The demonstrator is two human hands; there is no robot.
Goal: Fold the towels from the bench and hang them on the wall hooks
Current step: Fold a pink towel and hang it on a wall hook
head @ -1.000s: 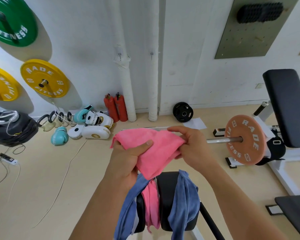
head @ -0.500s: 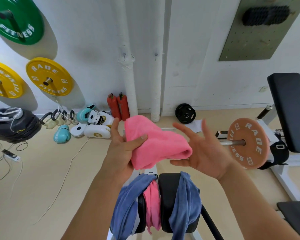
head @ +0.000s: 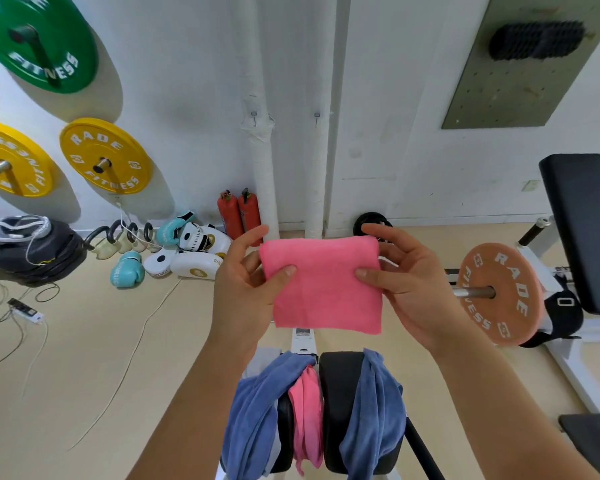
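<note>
A pink towel point(head: 324, 285), folded into a flat square, hangs in front of me at chest height. My left hand point(head: 246, 289) pinches its left edge and my right hand point(head: 406, 282) pinches its right edge. Below, on the black bench pads point(head: 340, 403), lie two blue towels point(head: 257, 410) point(head: 374, 417) and another pink towel point(head: 305, 410) between them. Two small wall hooks point(head: 254, 116) point(head: 316, 116) sit on the white pipes straight ahead, above the held towel.
Green point(head: 39, 39) and yellow point(head: 106, 155) weight plates hang on the left wall. Boxing gloves point(head: 127, 270), pads and two red extinguishers point(head: 239, 213) lie on the floor by the wall. A barbell with an orange plate point(head: 499, 294) and a black bench point(head: 582, 230) stand at right. Cables trail at left.
The towel was bunched in my left hand with my right hand open beside it. Both hands now hold it spread as a flat folded square, raised a little higher.
</note>
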